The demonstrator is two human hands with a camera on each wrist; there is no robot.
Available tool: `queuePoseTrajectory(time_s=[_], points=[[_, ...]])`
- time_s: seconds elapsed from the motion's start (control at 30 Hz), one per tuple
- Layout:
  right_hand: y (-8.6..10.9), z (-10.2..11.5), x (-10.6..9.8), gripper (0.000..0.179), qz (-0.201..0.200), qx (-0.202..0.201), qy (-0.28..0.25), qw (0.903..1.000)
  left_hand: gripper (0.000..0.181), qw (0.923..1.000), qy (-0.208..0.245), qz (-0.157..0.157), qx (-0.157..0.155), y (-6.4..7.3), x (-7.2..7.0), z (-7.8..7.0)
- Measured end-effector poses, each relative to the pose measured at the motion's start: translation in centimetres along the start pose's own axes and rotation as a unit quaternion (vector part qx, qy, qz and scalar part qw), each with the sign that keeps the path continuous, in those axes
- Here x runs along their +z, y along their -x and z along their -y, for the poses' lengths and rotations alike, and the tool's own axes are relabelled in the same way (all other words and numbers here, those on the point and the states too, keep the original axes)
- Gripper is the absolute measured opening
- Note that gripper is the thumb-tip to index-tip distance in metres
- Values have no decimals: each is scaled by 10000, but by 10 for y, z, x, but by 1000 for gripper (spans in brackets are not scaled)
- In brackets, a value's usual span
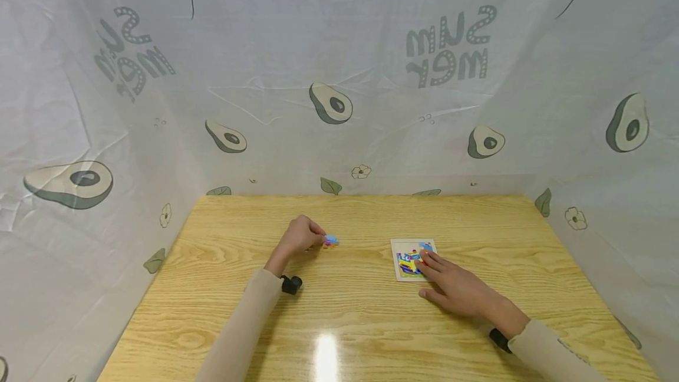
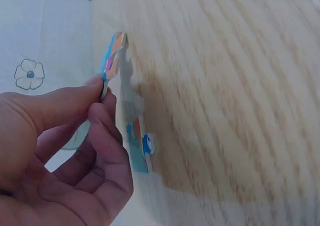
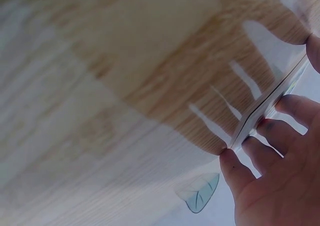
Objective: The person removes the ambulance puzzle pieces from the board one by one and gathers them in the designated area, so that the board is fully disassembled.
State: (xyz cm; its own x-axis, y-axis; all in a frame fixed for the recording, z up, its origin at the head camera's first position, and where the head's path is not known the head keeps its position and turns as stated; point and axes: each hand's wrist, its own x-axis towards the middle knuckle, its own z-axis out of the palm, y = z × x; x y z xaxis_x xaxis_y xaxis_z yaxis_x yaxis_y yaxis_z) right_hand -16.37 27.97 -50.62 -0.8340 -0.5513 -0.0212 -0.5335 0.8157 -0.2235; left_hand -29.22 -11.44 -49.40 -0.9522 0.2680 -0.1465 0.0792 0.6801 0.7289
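My left hand (image 1: 300,237) pinches a thin jigsaw puzzle piece (image 2: 114,58) between thumb and fingertips. The piece is blue, orange and purple, and in the left wrist view it stands on edge, close over the table. Beneath the fingers lies a second puzzle piece (image 2: 137,148), green and orange with a blue round knob; the hand mostly hides it in the head view. Over to the right, a small square puzzle board (image 1: 404,244) with a pale frame and colourful picture lies flat. The fingers of my right hand (image 1: 460,289) rest extended on its right part, covering some of the picture.
Both hands work over a wood-grain table (image 1: 339,299). A pale curtain (image 1: 276,58) printed with avocados and leaves hangs around its back and sides. Black wrist bands with cameras sit on both wrists, the left camera (image 1: 292,285) just above the tabletop.
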Motion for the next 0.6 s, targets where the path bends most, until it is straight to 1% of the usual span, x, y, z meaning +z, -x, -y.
queuePoseTrajectory(time_s=[0.13,0.23,0.47,0.6], points=[[0,2,-1,66,-9,1,-47,10000,12,10000,-17,42,-76,-1,-1,4],[0,2,-1,67,7,18,-55,10000,11,9999,-98,15,-90,-2,0,5],[0,2,-1,68,17,80,-4,10000,6,9996,-199,-174,-131,-1,1,-3],[0,2,0,68,32,89,-23,10000,4,9990,-301,-281,-182,1,2,-5]])
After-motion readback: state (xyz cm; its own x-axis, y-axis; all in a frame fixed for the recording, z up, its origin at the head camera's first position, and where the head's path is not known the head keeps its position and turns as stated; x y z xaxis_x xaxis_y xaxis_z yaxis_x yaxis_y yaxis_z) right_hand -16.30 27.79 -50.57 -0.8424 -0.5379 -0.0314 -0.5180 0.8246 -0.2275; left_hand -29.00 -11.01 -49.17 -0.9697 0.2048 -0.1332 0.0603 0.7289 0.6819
